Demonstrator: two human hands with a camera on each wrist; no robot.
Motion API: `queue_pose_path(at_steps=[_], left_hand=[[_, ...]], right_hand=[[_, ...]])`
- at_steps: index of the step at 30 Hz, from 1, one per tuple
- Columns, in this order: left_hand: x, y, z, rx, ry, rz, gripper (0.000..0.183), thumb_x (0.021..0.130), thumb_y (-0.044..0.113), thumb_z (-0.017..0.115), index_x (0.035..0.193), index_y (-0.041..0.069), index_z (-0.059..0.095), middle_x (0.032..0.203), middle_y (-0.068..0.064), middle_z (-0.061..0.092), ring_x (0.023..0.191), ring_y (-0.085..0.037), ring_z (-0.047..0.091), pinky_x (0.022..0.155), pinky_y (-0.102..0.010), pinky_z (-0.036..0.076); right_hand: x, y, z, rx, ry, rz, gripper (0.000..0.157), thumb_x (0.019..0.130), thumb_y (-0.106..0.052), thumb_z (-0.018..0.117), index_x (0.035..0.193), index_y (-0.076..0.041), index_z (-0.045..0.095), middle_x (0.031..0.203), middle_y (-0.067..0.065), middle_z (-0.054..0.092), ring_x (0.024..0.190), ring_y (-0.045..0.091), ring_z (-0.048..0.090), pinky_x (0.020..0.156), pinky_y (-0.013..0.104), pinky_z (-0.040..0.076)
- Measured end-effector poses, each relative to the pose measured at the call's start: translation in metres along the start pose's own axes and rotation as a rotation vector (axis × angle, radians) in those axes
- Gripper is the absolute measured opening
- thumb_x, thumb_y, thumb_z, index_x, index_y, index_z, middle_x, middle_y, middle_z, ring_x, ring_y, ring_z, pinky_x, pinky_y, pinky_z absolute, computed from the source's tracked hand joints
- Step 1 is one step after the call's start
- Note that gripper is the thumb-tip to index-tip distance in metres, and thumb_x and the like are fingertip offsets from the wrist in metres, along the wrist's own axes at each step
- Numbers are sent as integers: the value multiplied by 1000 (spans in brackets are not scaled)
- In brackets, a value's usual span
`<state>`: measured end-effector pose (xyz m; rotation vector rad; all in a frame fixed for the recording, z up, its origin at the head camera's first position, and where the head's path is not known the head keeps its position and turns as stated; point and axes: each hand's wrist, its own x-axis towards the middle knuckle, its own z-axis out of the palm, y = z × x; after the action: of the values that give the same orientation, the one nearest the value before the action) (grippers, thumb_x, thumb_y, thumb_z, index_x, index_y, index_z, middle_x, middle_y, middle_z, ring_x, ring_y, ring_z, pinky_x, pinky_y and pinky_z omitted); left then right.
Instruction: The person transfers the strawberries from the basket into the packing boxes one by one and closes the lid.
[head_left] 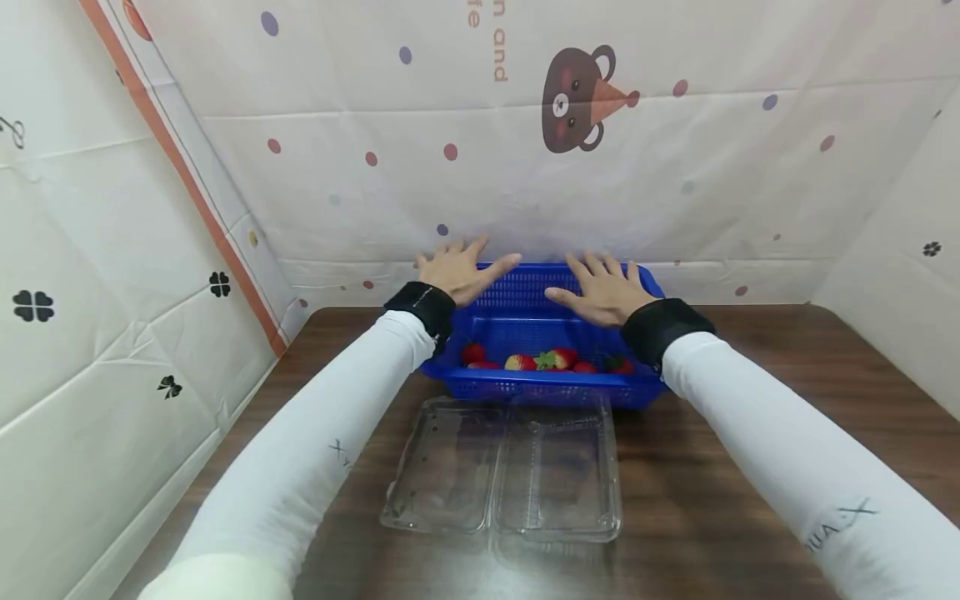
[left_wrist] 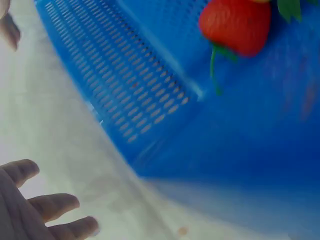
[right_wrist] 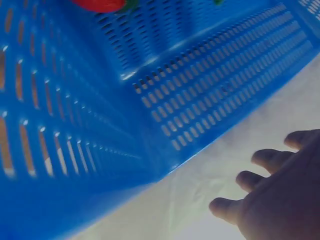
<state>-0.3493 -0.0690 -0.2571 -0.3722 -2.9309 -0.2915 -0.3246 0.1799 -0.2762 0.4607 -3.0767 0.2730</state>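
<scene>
A blue perforated basket (head_left: pixel 540 385) stands against the back cloth, with several strawberries (head_left: pixel 558 359) lying along its near side. Over its far left corner, my left hand (head_left: pixel 459 275) is spread with straight fingers and grips nothing. My right hand (head_left: pixel 603 296) hovers the same way above the far right part, thumb stretched inward. In the left wrist view a red strawberry (left_wrist: pixel 237 25) with a green stem lies in the basket, and the left fingers are outside the rim. The right wrist view shows the right fingers beyond the basket wall (right_wrist: pixel 220 95).
A clear plastic clamshell box (head_left: pixel 555 475) lies opened flat on the dark wooden table (head_left: pixel 712 467), just in front of the basket. Pale printed cloth (head_left: pixel 375 200) walls the table at the back and both sides.
</scene>
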Motion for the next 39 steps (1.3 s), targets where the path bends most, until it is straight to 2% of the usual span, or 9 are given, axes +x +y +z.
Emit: queue_pose_path(at_steps=[8,11,13,16,22,25,30,35,39], left_hand=[[-16,-18,-34,-105,62,35,92,83,85,20,153,25,22,154,-10,32,138,-32,30,106,-74,14],[-29,-31,-41,-152,98,18,91,85,83,24,152,21,26,151,-10,38,134,-31,37,107,-68,24],[-39,-42,-44,-181,125,-2,89,87,80,27,150,17,31,147,-11,44,128,-32,44,104,-62,34],[-57,-59,-45,-216,177,-31,77,93,69,35,141,10,43,134,-15,56,113,-31,55,90,-52,49],[-91,-94,-33,-238,258,-113,36,96,40,46,106,9,63,93,-9,68,80,-25,61,66,-43,49],[-106,-106,-21,-279,154,-130,31,97,38,47,96,13,65,83,-5,68,70,-21,63,60,-38,48],[-125,-112,10,-372,-103,-66,27,97,39,54,98,16,68,84,-3,70,66,-17,64,57,-33,51],[-139,-107,40,-445,-223,62,21,90,37,65,96,17,70,82,-1,69,64,-17,62,56,-32,54],[-146,-102,58,-491,-295,113,26,85,43,71,97,20,69,79,3,68,62,-17,61,54,-32,55]], right_hand=[[-16,1,-23,12,-34,-37,88,95,-68,32,154,-7,8,157,26,7,139,49,1,108,73,2],[-26,2,-35,8,-16,-58,88,95,-65,37,153,-5,10,156,27,10,139,49,5,108,74,5],[-34,3,-43,6,-11,-73,88,94,-63,41,153,-5,11,156,27,12,138,49,7,107,74,7],[-50,3,-49,16,-13,-98,86,95,-57,47,152,-3,14,154,28,17,138,50,11,107,73,12],[-73,8,-41,51,-60,-150,69,95,-39,59,144,3,34,144,30,38,130,46,34,103,66,32],[-80,13,-32,59,-90,-142,59,94,-35,61,137,3,45,135,28,50,122,45,46,96,64,41],[-85,18,-19,91,-121,-118,55,93,-38,62,131,1,53,122,25,60,110,44,56,87,65,47],[-87,19,-11,137,-119,-99,52,93,-35,63,130,1,54,121,24,62,108,41,58,87,62,48],[-89,19,-4,168,-129,-77,48,92,-30,64,128,1,55,118,24,63,103,38,61,85,62,50]])
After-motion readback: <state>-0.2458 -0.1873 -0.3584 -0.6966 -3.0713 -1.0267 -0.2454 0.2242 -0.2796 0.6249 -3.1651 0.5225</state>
